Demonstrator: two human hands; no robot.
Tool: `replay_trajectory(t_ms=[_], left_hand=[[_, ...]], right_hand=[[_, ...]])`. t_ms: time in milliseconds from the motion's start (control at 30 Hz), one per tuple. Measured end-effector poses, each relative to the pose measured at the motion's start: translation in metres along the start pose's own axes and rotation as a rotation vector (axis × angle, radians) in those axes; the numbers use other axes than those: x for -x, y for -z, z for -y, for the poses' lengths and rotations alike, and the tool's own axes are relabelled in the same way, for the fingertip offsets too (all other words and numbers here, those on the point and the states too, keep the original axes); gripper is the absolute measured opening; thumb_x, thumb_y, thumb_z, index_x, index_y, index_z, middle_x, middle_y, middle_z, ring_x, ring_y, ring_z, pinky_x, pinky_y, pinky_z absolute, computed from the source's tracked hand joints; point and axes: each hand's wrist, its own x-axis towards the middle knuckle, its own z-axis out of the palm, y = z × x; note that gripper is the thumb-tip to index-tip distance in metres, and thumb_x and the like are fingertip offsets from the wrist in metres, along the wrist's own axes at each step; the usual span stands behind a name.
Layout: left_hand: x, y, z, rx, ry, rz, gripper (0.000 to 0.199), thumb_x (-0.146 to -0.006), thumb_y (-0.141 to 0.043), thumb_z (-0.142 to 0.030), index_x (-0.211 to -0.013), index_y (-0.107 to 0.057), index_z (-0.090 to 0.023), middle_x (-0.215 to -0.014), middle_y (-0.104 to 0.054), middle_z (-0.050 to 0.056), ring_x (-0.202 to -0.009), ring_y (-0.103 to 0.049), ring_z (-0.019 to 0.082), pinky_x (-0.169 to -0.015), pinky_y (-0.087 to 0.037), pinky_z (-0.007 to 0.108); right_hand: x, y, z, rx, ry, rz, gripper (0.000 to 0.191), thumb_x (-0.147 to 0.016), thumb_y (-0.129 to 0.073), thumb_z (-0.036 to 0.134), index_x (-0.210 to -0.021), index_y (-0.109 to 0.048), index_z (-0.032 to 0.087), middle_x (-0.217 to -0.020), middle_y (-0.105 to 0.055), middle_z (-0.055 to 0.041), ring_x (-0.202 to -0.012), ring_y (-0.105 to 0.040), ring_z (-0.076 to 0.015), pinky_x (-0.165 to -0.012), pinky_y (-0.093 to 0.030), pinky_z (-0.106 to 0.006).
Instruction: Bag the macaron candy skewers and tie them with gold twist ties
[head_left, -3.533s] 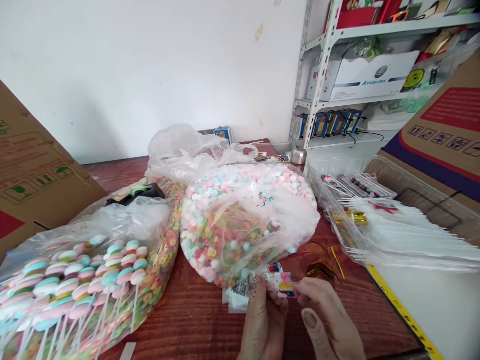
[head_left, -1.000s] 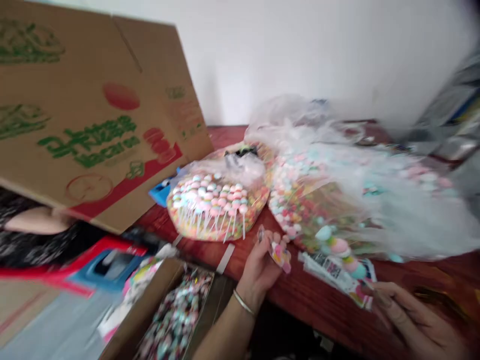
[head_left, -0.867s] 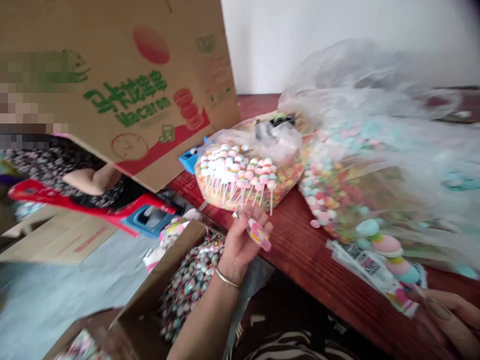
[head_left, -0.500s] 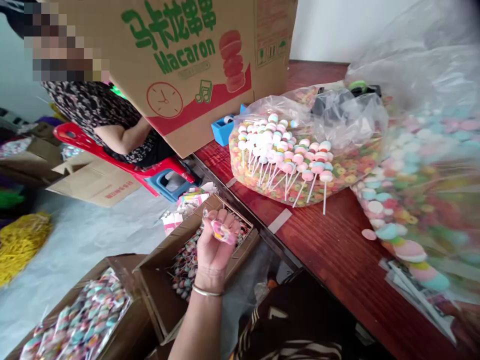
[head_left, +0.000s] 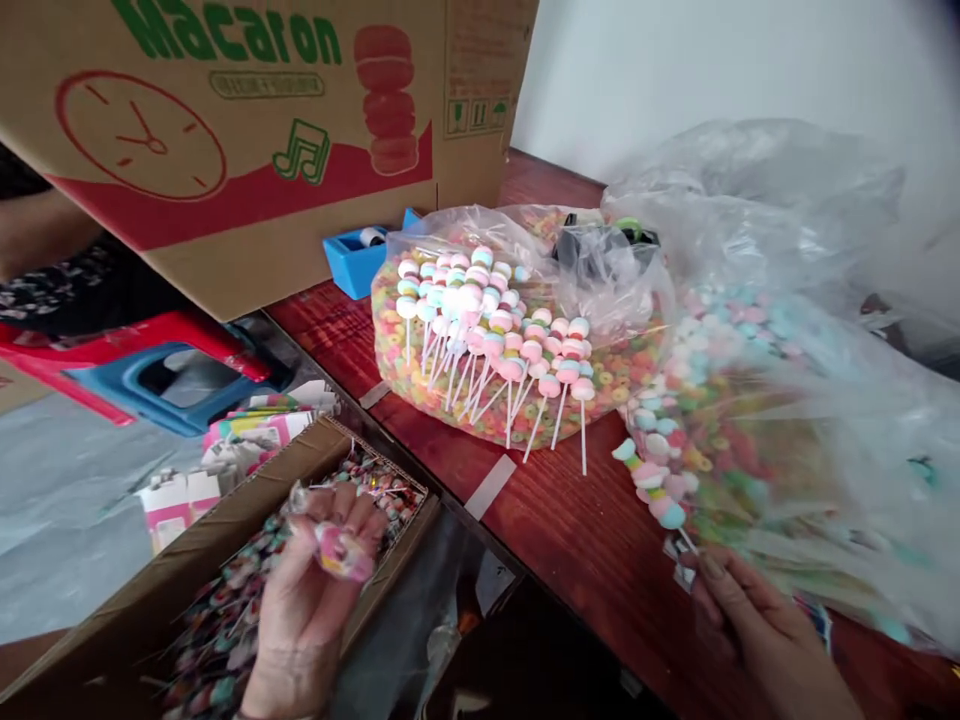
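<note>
"What sort of place is this?"
"A small sweets-packing room, it would seem."
"How is that shown?"
"A printed carton (head_left: pixel 225 170) is propped on the surface (head_left: pixel 592 570), bags of candy (head_left: pixel 420 370) are piled there, and wrapped lollipops (head_left: pixel 225 610) are heaped in an open box (head_left: pixel 97 650)."

Carton (head_left: pixel 225 150), 11 o'clock: top cut off by frame. L hand (head_left: pixel 307 590), 7 o'clock: wrapper (head_left: pixel 343 552) half hidden, print unreadable. R hand (head_left: pixel 757 620), 4 o'clock: wrist cut off.

Counted: 2 hands, L hand (head_left: pixel 311 590) & R hand (head_left: pixel 757 630); 1 wrapped pop (head_left: pixel 343 552) in L hand; 2 clear bags of candy, L bag (head_left: pixel 420 370) & R bag (head_left: pixel 780 470); 1 Macaron ctn (head_left: pixel 225 160); 1 open ctn (head_left: pixel 150 620); 1 blue tape dispenser (head_left: pixel 352 265); 1 red-blue stool (head_left: pixel 165 375).
</note>
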Motion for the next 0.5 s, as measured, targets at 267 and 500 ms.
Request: replay_trajectory(t_ms=[267,500], left_hand=[[0.010,-0.026,0.069,-0.188,0.372,0.241,0.026,-0.073,-0.078,-0.034,-0.069,-0.058,-0.017,-0.067,-0.044,-0.002,-0.062,-0.042,0.010,-0.059,-0.036,0.026],[0.007,-0.042,0.101,-0.218,0.487,0.359,0.029,-0.064,-0.084,-0.034,-0.064,-0.061,-0.018,-0.062,-0.047,-0.001,-0.057,-0.047,0.011,-0.057,-0.038,0.026]], right_hand=[[-0.011,-0.026,-0.021,-0.295,-0.027,0.000,0.040,-0.075,-0.073,0.058,-0.089,-0.060,0.023,-0.057,-0.044,0.0089,-0.044,-0.034,-0.0056,-0.040,-0.028,-0.018],[-0.046,-0.063,-0.018,-0.244,0.065,-0.002,0.051,-0.075,-0.060,0.073,-0.082,-0.049,0.023,-0.048,-0.040,0.0117,-0.033,-0.028,-0.0046,-0.035,-0.019,-0.017]])
